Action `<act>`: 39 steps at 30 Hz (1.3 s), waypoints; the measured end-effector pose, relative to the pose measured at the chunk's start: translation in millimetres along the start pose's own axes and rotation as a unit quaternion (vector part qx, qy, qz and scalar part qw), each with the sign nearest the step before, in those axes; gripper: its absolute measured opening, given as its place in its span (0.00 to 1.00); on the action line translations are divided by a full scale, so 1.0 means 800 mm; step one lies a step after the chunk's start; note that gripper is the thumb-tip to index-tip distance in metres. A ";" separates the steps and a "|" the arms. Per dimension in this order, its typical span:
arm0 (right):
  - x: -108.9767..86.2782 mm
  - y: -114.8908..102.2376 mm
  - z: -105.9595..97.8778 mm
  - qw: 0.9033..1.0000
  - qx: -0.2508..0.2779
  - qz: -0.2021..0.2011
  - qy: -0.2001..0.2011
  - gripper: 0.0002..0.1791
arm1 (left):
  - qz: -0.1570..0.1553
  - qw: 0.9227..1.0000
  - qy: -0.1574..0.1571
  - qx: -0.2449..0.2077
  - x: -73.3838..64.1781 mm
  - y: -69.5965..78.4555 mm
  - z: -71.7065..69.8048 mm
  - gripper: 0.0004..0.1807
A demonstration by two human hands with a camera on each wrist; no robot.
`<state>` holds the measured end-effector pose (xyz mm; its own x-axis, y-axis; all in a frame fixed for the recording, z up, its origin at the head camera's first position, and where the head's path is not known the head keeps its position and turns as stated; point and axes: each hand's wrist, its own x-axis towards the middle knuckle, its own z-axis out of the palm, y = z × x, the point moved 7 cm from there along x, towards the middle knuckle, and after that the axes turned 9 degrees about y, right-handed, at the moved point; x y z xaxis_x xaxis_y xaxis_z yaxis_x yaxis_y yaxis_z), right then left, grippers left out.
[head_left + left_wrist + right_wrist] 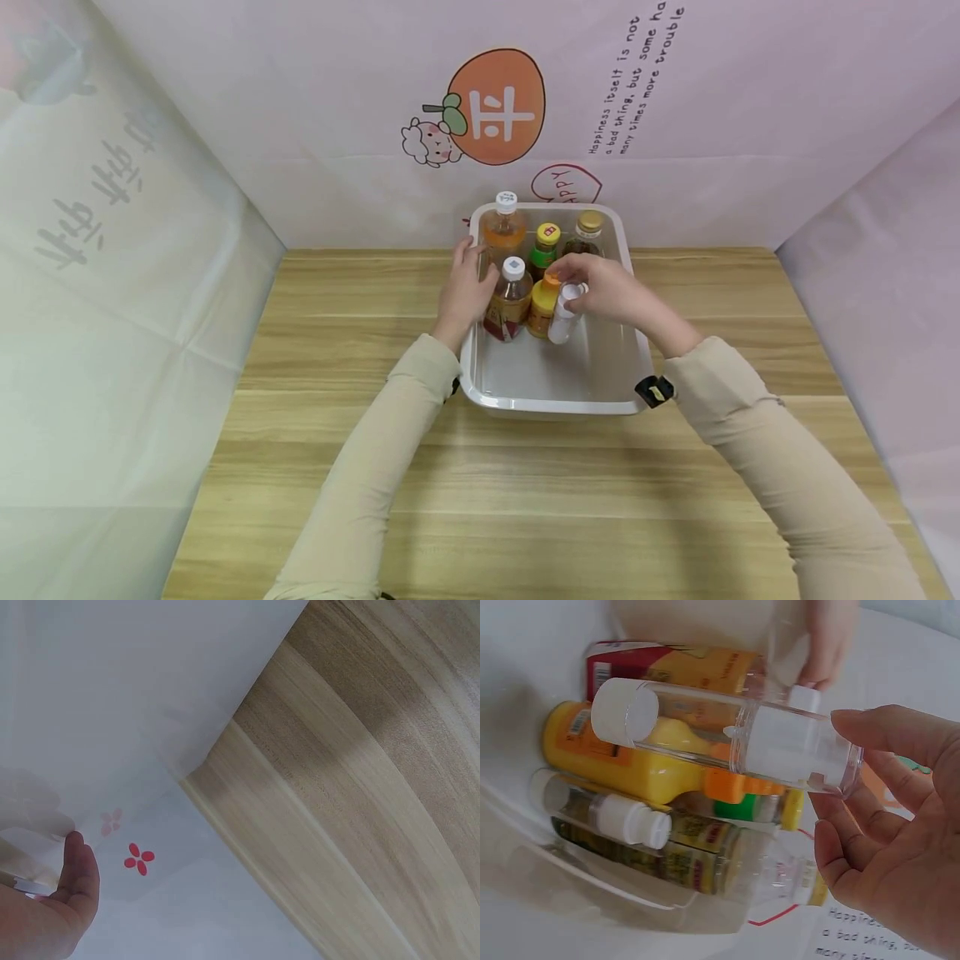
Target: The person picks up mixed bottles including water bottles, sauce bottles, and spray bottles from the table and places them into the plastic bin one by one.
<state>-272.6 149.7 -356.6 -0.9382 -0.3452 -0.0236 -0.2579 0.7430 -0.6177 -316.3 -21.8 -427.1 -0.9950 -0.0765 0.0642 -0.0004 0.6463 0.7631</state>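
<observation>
My right hand (600, 287) pinches a clear cylindrical bottle (697, 727) with white ends, gripping it by one end between thumb and fingers. The bottle leans over a yellow bottle with an orange cap (622, 754) inside the white plastic tub (555, 406). My left hand (467, 292) is at the tub's left rim, fingers loosely bent, its thumb close to a white-capped bottle (508, 304) with a red and yellow label. In the left wrist view only part of the left hand (56, 907) shows, beside a bit of white rim.
A taller white-capped bottle of orange drink (504, 229), a yellow-capped bottle with a green neck (545, 250) and a gold-capped jar (588, 233) stand at the tub's back. A smaller clear bottle (600, 810) lies near the tub wall. The printed backdrop (337, 125) rises behind the wooden table (337, 350).
</observation>
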 end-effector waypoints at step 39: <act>0.024 0.054 0.017 0.994 -0.032 0.102 -0.007 0.31 | 0.003 1.000 0.000 0.000 0.000 -0.002 0.003 0.27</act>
<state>-298.8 167.3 -394.7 -0.9692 -0.1920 -0.1541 -0.0779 0.8328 -0.5480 -316.8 -20.9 -429.8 -0.9951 -0.0722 0.0679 0.0052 0.6464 0.7630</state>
